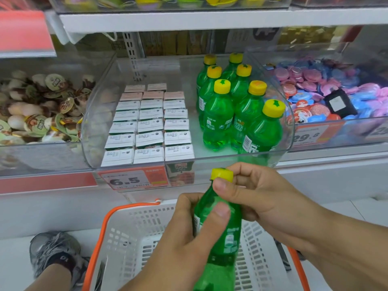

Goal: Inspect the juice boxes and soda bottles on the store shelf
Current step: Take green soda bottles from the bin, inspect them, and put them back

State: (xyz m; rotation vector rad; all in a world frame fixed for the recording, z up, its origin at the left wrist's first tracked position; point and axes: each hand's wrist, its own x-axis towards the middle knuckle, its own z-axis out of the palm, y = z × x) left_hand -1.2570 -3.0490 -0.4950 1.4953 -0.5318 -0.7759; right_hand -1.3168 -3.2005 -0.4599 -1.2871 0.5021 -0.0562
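Two hands share one green soda bottle, held out in front of the shelf and above a white basket with an orange rim. The left hand wraps the bottle's middle, fingers curled behind it and the thumb pressed flat across the front just above the label. The right hand pinches the neck, thumb on the near side just under the yellow cap and fingers curled round the far side of the cap.

To check this bottle well, I would let the left hand carry the weight and use the right only to steady and turn it by the neck, without twisting the cap, since an inspection should leave the seal intact. The left thumb covers part of the front, so sliding it lower or rolling the bottle would bring the label and any printed date into sight. Tipping it slightly would also show whether the cap sits level.

Beyond the hands, in the clear bin, the other soda bottles stand upright in a cluster just past the right hand. The juice boxes sit in neat rows past the left hand, tops up with printed dates showing. A price tag hangs on the bin front, just ahead of the left hand. The held bottle should go back upright to the cluster's open near edge.
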